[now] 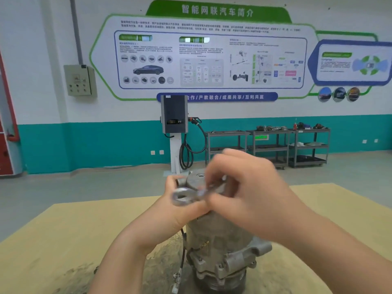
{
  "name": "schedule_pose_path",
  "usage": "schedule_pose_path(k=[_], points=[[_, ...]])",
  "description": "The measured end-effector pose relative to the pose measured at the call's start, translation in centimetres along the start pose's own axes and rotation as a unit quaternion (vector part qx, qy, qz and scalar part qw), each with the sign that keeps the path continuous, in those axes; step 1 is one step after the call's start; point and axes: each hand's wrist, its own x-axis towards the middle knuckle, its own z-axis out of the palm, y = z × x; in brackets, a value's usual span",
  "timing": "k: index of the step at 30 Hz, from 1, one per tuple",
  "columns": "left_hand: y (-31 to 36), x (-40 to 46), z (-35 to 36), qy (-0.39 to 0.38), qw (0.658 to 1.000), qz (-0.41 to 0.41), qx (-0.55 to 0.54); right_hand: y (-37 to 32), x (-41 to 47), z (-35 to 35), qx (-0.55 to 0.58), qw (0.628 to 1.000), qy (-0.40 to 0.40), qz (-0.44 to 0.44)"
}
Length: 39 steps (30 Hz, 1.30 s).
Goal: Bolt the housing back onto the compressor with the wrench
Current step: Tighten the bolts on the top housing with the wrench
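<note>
Your left hand (169, 211) is gripping the compressor (218, 240) on the table (63, 230); your right hand (250, 194) is pinching the wrench (186, 195) over the housing (196, 180).

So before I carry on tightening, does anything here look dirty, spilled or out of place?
Yes: a dark grimy smear stains the tan table around the base of the compressor, at its left. A loose cable dangles down that side.

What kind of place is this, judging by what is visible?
Probably an automotive training workshop: a wall poster about cars, an EV charging post, and tool carts along the wall, with a compressor on the table.
</note>
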Motion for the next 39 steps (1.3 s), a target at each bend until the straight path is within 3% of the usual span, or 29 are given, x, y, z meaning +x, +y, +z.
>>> schedule_pose_path(k=[2, 5, 7, 8, 9, 10, 12, 13, 14, 15, 16, 17, 18, 20, 21, 22, 23, 25, 28, 31, 33, 34, 35, 37, 39], points=[[-0.1, 0.1, 0.0, 0.007, 1.0, -0.01, 0.005, -0.2, 4.2, 0.9, -0.08, 0.991, -0.098, 0.039], [-0.2, 0.1, -0.1, 0.029, 0.999, -0.032, 0.003, 2.1, 9.6, 2.4, -0.115, 0.958, -0.212, 0.155], [-0.3, 0.1, -0.1, 0.031, 0.999, -0.032, 0.006, 4.5, 11.6, 2.3, -0.007, 0.932, -0.235, 0.275], [-0.2, 0.0, -0.1, 0.029, 0.999, -0.031, 0.004, 6.0, 11.9, 1.9, 0.104, 0.9, -0.223, 0.36], [-0.2, 0.0, -0.1, 0.026, 0.999, -0.028, 0.0, 7.3, 11.5, 1.4, 0.252, 0.832, -0.193, 0.455], [-0.1, 0.1, -0.1, 0.023, 0.999, -0.026, -0.003, 8.3, 10.8, 0.8, 0.399, 0.735, -0.149, 0.527], [0.0, 0.1, -0.1, 0.02, 0.999, -0.03, -0.013, 9.9, 8.2, -0.2, 0.625, 0.548, -0.001, 0.556], [0.0, 0.1, -0.2, 0.018, 0.999, -0.032, -0.014, 10.6, 6.6, -0.6, 0.694, 0.476, 0.074, 0.534], [0.1, 0.1, -0.1, 0.015, 0.999, -0.032, -0.014, 11.2, 5.0, -1.1, 0.739, 0.425, 0.132, 0.506], [0.2, 0.1, -0.1, 0.013, 0.999, -0.029, -0.013, 11.4, 3.2, -1.5, 0.763, 0.401, 0.173, 0.477], [0.2, 0.0, -0.1, 0.011, 0.999, -0.027, -0.014, 11.1, 1.5, -1.8, 0.77, 0.407, 0.195, 0.45], [0.2, 0.0, -0.1, 0.013, 0.999, -0.028, -0.013, 10.4, -0.1, -2.0, 0.762, 0.443, 0.206, 0.425], [0.2, -0.1, -0.1, 0.013, 0.999, -0.029, -0.011, 9.5, -1.6, -2.2, 0.727, 0.513, 0.219, 0.4], [0.1, -0.1, -0.1, 0.008, 0.999, -0.032, -0.01, 7.3, -4.5, -1.9, 0.561, 0.721, 0.253, 0.318], [0.1, -0.1, -0.2, 0.006, 0.999, -0.032, -0.009, 5.9, -5.5, -1.8, 0.428, 0.829, 0.256, 0.252], [0.0, 0.0, -0.2, 0.005, 0.999, -0.032, -0.007, 4.6, -5.9, -1.7, 0.286, 0.914, 0.232, 0.169], [0.0, 0.0, -0.2, 0.005, 0.999, -0.033, -0.005, 3.5, -5.8, -1.7, 0.169, 0.965, 0.185, 0.08], [0.1, -0.1, -0.2, 0.009, 0.999, -0.033, 0.001, 2.0, -3.8, -1.9, 0.052, 0.996, 0.062, -0.024], [0.2, -0.1, 0.0, 0.004, 1.0, -0.017, 0.013, 0.4, 2.5, -0.6, -0.033, 0.995, -0.099, 0.001], [0.0, 0.0, -0.1, 0.02, 0.999, -0.028, -0.01, 2.0, 8.5, 2.0, -0.128, 0.97, -0.179, 0.098], [-0.1, 0.0, -0.2, 0.02, 0.999, -0.034, -0.009, 4.4, 10.9, 2.8, -0.077, 0.948, -0.21, 0.228], [0.0, -0.1, -0.3, 0.02, 0.999, -0.039, -0.007, 5.8, 11.5, 2.7, 0.027, 0.927, -0.203, 0.314], [0.0, -0.1, -0.3, 0.019, 0.999, -0.043, -0.008, 7.1, 11.4, 2.2, 0.166, 0.88, -0.182, 0.407], [0.2, -0.2, -0.3, 0.014, 0.999, -0.045, -0.009, 9.3, 10.0, 0.8, 0.429, 0.719, -0.108, 0.536], [0.3, -0.2, -0.2, 0.014, 0.999, -0.05, -0.005, 11.1, 7.0, -0.6, 0.594, 0.575, 0.023, 0.562]])
